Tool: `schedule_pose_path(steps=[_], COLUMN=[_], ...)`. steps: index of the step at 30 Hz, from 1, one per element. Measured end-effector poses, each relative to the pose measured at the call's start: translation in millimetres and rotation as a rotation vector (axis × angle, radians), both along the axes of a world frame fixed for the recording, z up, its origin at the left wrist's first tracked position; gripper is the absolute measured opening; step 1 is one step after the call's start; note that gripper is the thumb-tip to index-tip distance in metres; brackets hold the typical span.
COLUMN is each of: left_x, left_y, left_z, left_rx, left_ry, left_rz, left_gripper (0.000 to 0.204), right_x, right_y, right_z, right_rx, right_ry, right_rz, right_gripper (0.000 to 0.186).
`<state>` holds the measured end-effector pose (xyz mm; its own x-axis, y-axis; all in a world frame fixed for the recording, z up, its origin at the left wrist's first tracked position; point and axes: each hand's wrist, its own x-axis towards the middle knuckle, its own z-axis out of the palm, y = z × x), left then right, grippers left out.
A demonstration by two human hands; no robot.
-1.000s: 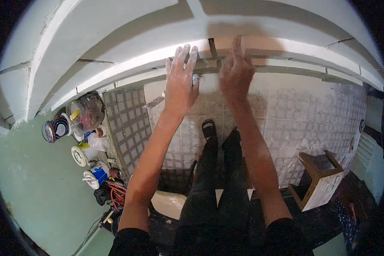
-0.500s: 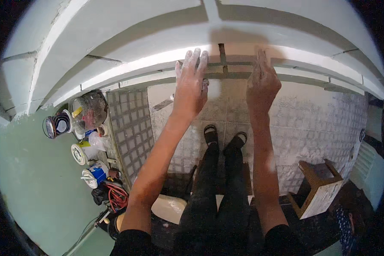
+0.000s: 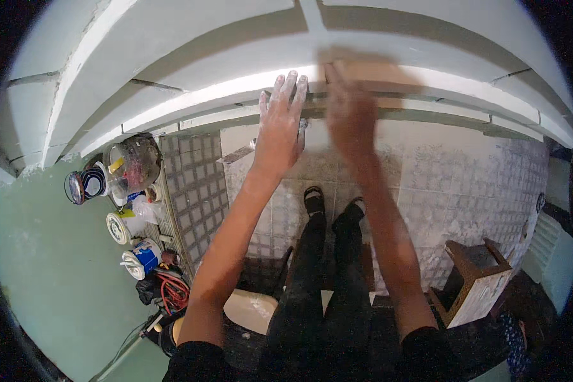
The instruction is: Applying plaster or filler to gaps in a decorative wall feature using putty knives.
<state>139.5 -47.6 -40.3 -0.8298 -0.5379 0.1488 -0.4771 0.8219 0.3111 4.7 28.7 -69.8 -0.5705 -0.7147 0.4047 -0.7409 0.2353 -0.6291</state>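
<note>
My left hand (image 3: 281,124) is up at the pale ledge (image 3: 210,95), its dusty white fingers stretched towards the edge. A flat blade (image 3: 237,155), apparently a putty knife's, sticks out to the left below this hand; its handle runs behind the palm, so the grip is partly hidden. My right hand (image 3: 351,114) is smeared by motion on the same ledge, just right of the left one. Its fingers point at the dark joint in the ledge's edge, and I cannot make out whether they hold anything. A brownish patch (image 3: 388,75) shows on the ledge to its right.
At left, a bench carries a clear bucket (image 3: 134,165), a blue and white tub (image 3: 148,258) and a red hose (image 3: 175,293). A brown stool (image 3: 471,280) lies at lower right. My sandalled feet (image 3: 314,200) are below, over the dusty tiled floor (image 3: 426,178).
My right hand has swept left along the ledge, towards the left hand and over the joint. My left hand has shifted slightly left, the blade with it.
</note>
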Motion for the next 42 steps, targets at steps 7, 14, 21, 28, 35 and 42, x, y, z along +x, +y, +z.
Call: schedule_pose_path(steps=[7,14,21,28,35,42], left_x=[-8,4,32,85,92,96], left_y=[8,1,-24,-57,-61,-63], left_z=[-8,3,10,1,3,8], left_rx=[0.001,0.013,0.054,-0.013,0.036,0.098], left_ry=[0.037,-0.019,-0.008,-0.095,0.034,0.004], left_rz=[0.039,0.006,-0.144,0.135,0.107,0.071], left_gripper=[0.083,0.082,0.085,0.085,0.094,0.094], right_x=[-1,-6,23,78,42,24], right_y=[0,3,-7,-70,-28,-12], right_z=[-3,3,15,1,35,10], right_rx=[0.151,-0.067,-0.135,0.221,0.312,0.181], right_ry=[-0.101,-0.385,-0.273,-0.224,-0.5,-0.259], right_rz=[-0.005,0.099,0.124,0.254,-0.142,-0.077], right_gripper=[0.063,0.041,0.044,0.039,0.042,0.041])
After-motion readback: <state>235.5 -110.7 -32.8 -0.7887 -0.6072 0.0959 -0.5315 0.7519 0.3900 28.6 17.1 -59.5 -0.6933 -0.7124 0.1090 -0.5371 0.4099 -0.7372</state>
